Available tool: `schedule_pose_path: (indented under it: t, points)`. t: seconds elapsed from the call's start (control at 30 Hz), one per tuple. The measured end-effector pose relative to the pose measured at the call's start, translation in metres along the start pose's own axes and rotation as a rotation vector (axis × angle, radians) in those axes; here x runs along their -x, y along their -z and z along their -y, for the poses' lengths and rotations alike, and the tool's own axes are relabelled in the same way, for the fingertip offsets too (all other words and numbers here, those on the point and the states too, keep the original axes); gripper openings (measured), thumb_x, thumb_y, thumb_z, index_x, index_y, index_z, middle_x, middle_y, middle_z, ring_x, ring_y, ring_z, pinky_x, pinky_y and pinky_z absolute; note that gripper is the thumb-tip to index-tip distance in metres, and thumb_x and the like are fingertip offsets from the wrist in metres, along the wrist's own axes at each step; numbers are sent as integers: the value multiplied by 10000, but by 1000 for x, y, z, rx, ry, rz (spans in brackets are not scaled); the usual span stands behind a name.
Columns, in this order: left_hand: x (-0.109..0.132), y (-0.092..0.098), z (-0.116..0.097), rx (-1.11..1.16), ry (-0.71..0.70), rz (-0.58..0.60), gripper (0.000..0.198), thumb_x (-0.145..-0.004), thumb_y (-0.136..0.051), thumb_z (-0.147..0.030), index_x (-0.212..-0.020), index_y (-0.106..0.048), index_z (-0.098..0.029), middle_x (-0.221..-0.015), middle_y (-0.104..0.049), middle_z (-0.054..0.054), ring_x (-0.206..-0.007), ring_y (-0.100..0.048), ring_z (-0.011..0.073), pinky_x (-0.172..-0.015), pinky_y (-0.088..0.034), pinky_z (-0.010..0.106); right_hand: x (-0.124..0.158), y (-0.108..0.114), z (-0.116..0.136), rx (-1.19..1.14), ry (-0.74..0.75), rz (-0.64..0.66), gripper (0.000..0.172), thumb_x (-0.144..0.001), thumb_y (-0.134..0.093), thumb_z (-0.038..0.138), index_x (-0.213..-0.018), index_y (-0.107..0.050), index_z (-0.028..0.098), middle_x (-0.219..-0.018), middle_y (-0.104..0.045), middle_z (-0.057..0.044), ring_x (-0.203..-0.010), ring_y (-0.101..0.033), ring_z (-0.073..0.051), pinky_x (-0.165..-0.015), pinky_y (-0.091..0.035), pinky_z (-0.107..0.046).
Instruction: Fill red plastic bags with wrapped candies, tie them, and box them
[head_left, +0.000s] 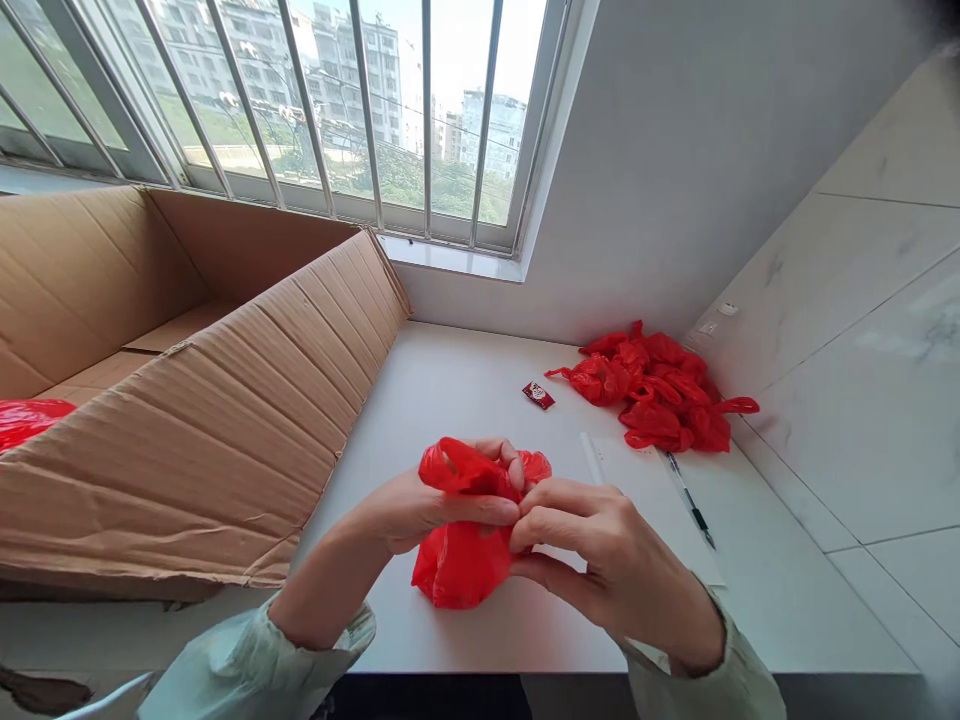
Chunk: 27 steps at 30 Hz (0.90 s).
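Note:
A red plastic bag is bunched up between my two hands, just above the white tabletop. My left hand grips its gathered neck, thumb across the front and fingers behind, with a loop of the bag standing up over the thumb. From the right, the fingertips of my right hand pinch the same neck close to the left thumb. Whatever the bag contains is hidden by the plastic and my fingers.
A large open cardboard box fills the left, with red plastic inside. Several crumpled red bags lie at the back right. Nearby are a small dark red packet, white paper and a pen. A barred window is behind.

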<state>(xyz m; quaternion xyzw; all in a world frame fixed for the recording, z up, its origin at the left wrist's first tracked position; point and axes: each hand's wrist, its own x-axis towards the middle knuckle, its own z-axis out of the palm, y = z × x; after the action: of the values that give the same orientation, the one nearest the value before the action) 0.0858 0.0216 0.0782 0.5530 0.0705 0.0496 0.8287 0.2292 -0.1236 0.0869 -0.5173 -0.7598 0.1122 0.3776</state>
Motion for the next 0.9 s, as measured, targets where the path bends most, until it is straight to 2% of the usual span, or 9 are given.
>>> schedule_pose_path:
  t: [0.13,0.2,0.27,0.3,0.37,0.5,0.63,0.77,0.9]
  points:
    - [3,0,2,-160,-19,62,140,-762,-682,-172,-773,-542,-163,-805,-578,-6,-702,-513,94,-643,-408,207,3,-3,-18,-259,-148,-281,218,-805,-678,286,-990,-572,239,-978,-626,-38,-923,-593,-171,-819,-497,-307]
    - [3,0,2,-224,-21,116,158,-760,-672,-177,-751,-515,-163,-777,-561,-10,-668,-498,89,-620,-403,207,-1,-9,-28,-384,-202,-226,498,-743,-738,363,-1176,-521,249,-1103,-607,-61,-1052,-571,-207,-917,-469,-357]
    - [4,-1,1,-298,-40,144,148,-767,-639,-173,-748,-492,-165,-728,-544,-19,-633,-478,87,-588,-390,206,-5,-19,-34,-511,-229,-77,749,-668,-798,373,-1314,-441,249,-1005,-631,-36,-985,-595,-198,-903,-471,-355]
    - [5,-2,1,-360,-57,130,134,-771,-615,-163,-750,-483,-166,-705,-536,-22,-620,-462,87,-574,-379,206,-7,-25,-37,-575,-248,-42,780,-658,-806,352,-1333,-429,249,-910,-631,-5,-900,-607,-176,-861,-484,-335]
    - [8,-4,1,-532,-149,33,132,-764,-576,-143,-723,-454,-170,-661,-511,-32,-597,-416,83,-545,-346,202,-10,-36,-40,-678,-308,-64,696,-696,-777,306,-1310,-455,253,-815,-601,31,-778,-592,-138,-776,-493,-298]
    - [7,-9,11,-978,-410,-358,184,-783,-491,-126,-652,-375,-182,-710,-469,-24,-584,-365,79,-518,-309,205,-9,-55,-42,-744,-413,-196,477,-764,-697,254,-1211,-532,253,-872,-598,16,-771,-549,-119,-729,-466,-263]
    - [0,-5,31,-1214,-608,-595,213,-877,-417,-126,-679,-366,-185,-888,-496,14,-640,-449,81,-535,-337,209,-4,-64,-37,-796,-431,-276,565,-785,-674,306,-1308,-464,263,-743,-529,45,-673,-485,-106,-647,-428,-235]
    - [-4,2,37,-1263,-659,-499,215,-916,-353,-91,-725,-379,-186,-1005,-496,28,-661,-483,69,-583,-392,213,-4,-63,-32,-1062,-534,-308,531,-878,-526,512,-1333,-447,251,-796,-573,5,-703,-536,-120,-665,-446,-244]
    - [0,-1,28,-1378,-562,-249,161,-874,-348,-65,-792,-416,-186,-1107,-456,74,-687,-489,94,-546,-391,232,-11,-64,-36,-1287,-603,-351,393,-875,-523,533,-1056,-629,201,-813,-611,-12,-706,-565,-112,-615,-431,-204]
